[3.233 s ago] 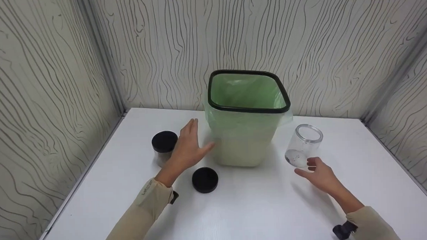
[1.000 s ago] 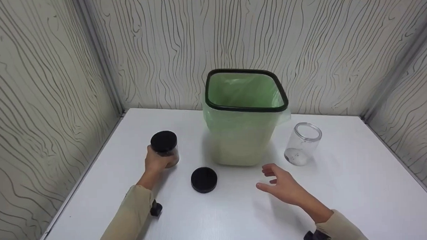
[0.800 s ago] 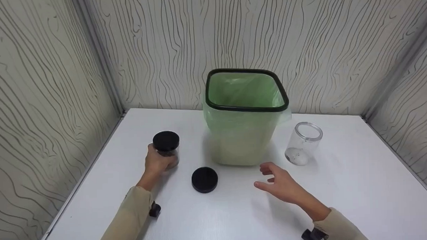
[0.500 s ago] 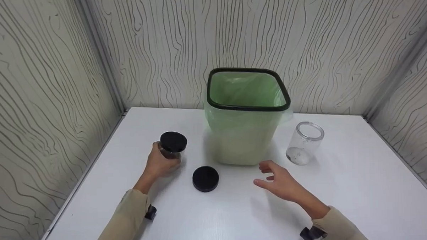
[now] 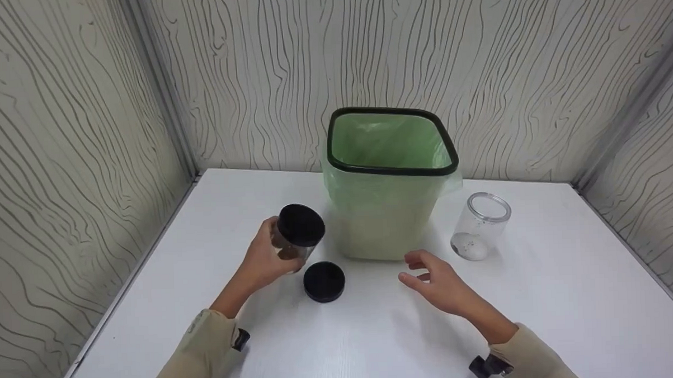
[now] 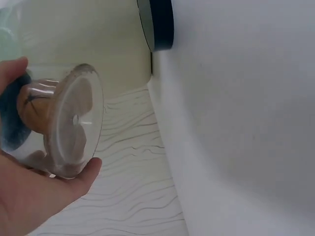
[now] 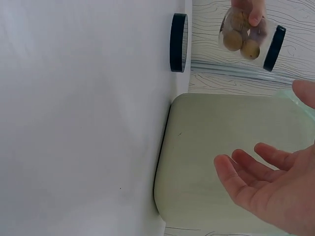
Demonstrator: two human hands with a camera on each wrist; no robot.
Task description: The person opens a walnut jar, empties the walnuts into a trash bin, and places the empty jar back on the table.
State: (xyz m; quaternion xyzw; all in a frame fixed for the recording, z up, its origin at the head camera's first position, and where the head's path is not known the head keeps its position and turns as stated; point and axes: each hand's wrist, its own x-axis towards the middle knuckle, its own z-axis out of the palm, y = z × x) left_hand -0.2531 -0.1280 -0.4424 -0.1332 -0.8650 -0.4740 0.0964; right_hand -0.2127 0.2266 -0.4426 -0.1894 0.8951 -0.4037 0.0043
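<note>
My left hand (image 5: 260,261) grips a clear jar with a black lid (image 5: 301,225), raised and tilted to the right. Several round brown balls (image 7: 250,49) sit inside it, their kind unclear; they show best in the right wrist view. A loose black lid (image 5: 324,282) lies on the table just below the jar. My right hand (image 5: 443,286) hovers in front of the bin, fingers loosely bent and nothing in them. To its right stands a lidless clear jar (image 5: 479,229) with small specks at its bottom.
A pale trash bin (image 5: 385,226) with a green liner (image 5: 379,140) and black rim ring stands at the back centre of the white table (image 5: 342,345). Wood-patterned panels (image 5: 265,74) enclose the table at the back and both sides.
My left hand has taken hold of the lidded jar, lifted it, moved it right and tilted it. Earlier, my right hand drew left from beside the lidless jar; lately it has barely moved.
</note>
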